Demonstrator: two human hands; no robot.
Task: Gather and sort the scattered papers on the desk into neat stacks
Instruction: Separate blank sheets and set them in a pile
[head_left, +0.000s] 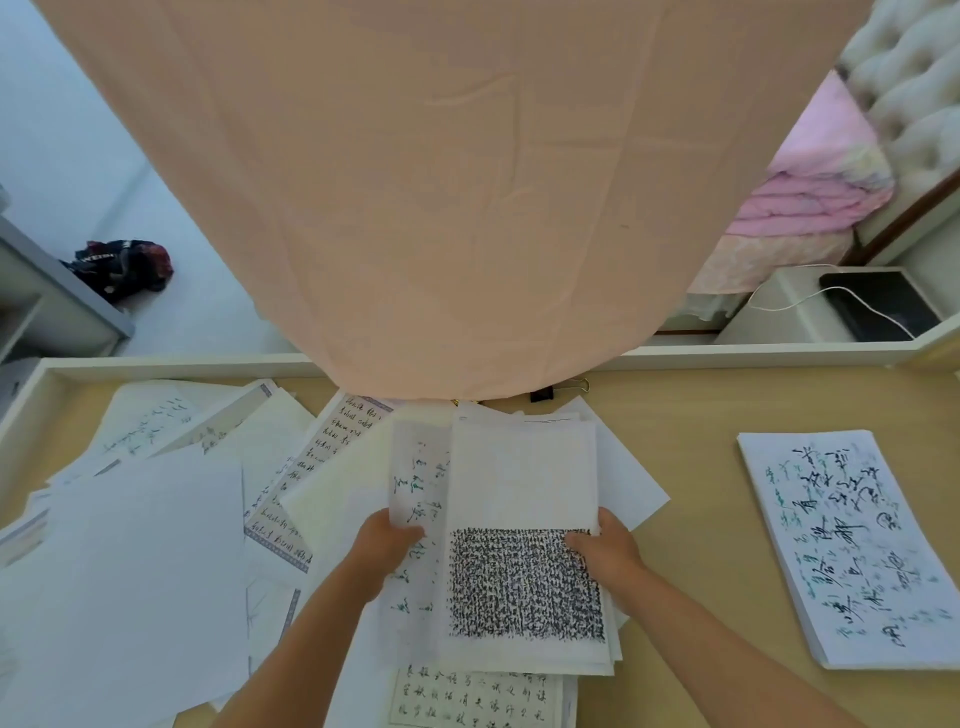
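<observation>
Pale tan table (701, 467), white sheet (524, 483) with a dense black block of script, translucent leaf (415, 467) with green strokes, white stack (841, 545) with black and green brushwork (some blurred), page (275, 540) edged with a blue-grey patterned border, peach cloth (441, 182), pink quilt (810, 192)

Bare arms in shot here: left forearm (311, 634) and right forearm (727, 639) uncovered as far as they show, left hand (387, 545) and right hand (608, 553) bare too
</observation>
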